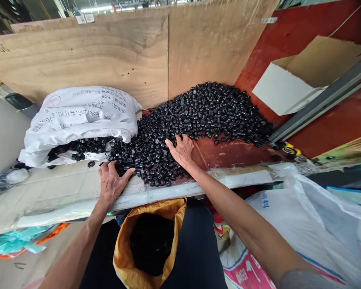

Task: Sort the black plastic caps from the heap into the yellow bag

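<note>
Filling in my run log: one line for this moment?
left hand flat at pile edge | right hand spread on black caps | yellow bag open below

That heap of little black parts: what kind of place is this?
Probably a small factory or sorting workshop: a heap of black plastic parts on a plywood-walled bench, a printed white sack spilling more, and a yellow bag below.

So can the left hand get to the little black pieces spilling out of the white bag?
Probably yes. The left hand already rests at the edge of the black pieces, and the white bag lies open just beyond its fingertips with nothing between.
</note>
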Action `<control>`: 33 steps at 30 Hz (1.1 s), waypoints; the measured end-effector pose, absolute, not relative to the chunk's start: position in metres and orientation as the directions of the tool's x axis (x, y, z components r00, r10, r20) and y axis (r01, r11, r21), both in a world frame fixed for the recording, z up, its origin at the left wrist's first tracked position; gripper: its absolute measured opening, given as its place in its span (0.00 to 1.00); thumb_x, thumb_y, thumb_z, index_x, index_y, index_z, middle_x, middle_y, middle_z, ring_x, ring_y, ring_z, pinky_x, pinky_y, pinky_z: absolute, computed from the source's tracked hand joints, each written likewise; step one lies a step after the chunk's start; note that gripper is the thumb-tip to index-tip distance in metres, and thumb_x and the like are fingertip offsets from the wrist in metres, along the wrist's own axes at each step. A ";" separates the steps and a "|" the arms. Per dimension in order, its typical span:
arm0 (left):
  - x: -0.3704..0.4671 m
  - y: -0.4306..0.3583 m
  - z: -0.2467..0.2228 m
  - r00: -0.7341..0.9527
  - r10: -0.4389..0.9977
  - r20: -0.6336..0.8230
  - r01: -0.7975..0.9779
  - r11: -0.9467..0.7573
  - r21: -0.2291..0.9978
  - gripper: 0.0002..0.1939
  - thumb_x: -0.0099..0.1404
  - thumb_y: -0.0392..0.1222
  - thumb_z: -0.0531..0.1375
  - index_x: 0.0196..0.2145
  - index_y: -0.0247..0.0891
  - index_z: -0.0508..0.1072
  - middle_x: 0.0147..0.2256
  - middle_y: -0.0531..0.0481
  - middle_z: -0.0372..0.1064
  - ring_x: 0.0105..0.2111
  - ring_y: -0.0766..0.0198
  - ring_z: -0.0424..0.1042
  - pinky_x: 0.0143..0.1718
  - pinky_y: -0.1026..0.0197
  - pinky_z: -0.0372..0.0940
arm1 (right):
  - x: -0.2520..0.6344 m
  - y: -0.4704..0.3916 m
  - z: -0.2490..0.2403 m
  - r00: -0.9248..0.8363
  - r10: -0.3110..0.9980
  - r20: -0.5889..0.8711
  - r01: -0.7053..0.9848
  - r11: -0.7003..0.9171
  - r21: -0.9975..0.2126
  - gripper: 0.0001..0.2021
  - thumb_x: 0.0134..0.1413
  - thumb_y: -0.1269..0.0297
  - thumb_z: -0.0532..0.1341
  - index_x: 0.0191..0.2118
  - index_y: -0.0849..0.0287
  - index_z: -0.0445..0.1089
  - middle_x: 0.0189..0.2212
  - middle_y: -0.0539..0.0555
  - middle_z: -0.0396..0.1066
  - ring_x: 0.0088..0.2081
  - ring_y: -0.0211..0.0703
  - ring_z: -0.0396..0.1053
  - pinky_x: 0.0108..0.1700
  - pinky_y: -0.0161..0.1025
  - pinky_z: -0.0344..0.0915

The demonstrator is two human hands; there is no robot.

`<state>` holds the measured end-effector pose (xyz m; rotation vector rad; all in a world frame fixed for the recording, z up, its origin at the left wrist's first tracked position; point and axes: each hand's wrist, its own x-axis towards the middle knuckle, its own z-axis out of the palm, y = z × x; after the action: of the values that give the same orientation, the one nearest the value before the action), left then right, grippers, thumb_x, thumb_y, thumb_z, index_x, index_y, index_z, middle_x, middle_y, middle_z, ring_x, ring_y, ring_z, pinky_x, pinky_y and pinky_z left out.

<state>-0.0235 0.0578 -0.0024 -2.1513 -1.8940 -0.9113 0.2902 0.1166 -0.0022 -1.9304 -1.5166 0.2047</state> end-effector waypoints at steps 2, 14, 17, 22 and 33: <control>-0.024 0.058 -0.003 0.038 0.847 0.531 0.938 -0.213 0.272 0.42 0.62 0.69 0.65 0.57 0.30 0.68 0.54 0.27 0.65 0.59 0.32 0.64 0.62 0.30 0.62 | 0.299 0.112 0.000 0.289 0.920 0.266 0.778 -0.064 -0.625 0.36 0.68 0.37 0.54 0.68 0.61 0.67 0.71 0.68 0.53 0.70 0.66 0.50 0.70 0.63 0.50; -0.017 0.054 -0.013 -0.055 0.852 0.521 0.840 -0.242 0.486 0.39 0.61 0.74 0.63 0.53 0.38 0.68 0.54 0.32 0.67 0.62 0.36 0.64 0.66 0.30 0.56 | 0.336 0.036 -0.030 0.026 0.928 0.372 0.897 0.142 -0.419 0.34 0.70 0.40 0.53 0.69 0.61 0.62 0.69 0.69 0.54 0.71 0.64 0.50 0.69 0.66 0.50; -0.017 0.052 -0.013 -0.079 0.848 0.524 0.826 -0.239 0.510 0.38 0.62 0.75 0.61 0.52 0.39 0.68 0.54 0.33 0.66 0.63 0.39 0.63 0.68 0.33 0.54 | 0.338 0.037 -0.026 0.044 0.939 0.341 0.899 0.112 -0.424 0.35 0.71 0.39 0.52 0.70 0.63 0.61 0.68 0.71 0.56 0.70 0.60 0.53 0.68 0.60 0.53; -0.016 0.051 -0.011 -0.072 0.862 0.501 0.817 -0.237 0.526 0.38 0.61 0.78 0.59 0.50 0.40 0.68 0.54 0.34 0.66 0.63 0.40 0.61 0.68 0.33 0.52 | 0.342 0.036 -0.019 0.038 0.941 0.336 0.896 0.117 -0.429 0.35 0.71 0.39 0.53 0.69 0.63 0.61 0.66 0.69 0.59 0.68 0.57 0.57 0.68 0.55 0.55; -0.014 0.055 -0.006 -0.071 0.891 0.448 0.863 -0.170 0.476 0.41 0.61 0.80 0.58 0.51 0.39 0.66 0.55 0.38 0.65 0.62 0.48 0.61 0.67 0.39 0.54 | 0.348 0.040 -0.027 0.022 0.923 0.385 0.879 0.165 -0.447 0.29 0.69 0.42 0.58 0.63 0.59 0.65 0.61 0.66 0.64 0.64 0.58 0.61 0.66 0.59 0.60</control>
<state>-0.0140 0.0549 -0.0057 -2.1679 -2.0496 -1.1071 0.3476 0.0403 -0.0271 -1.7054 -1.8458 0.0933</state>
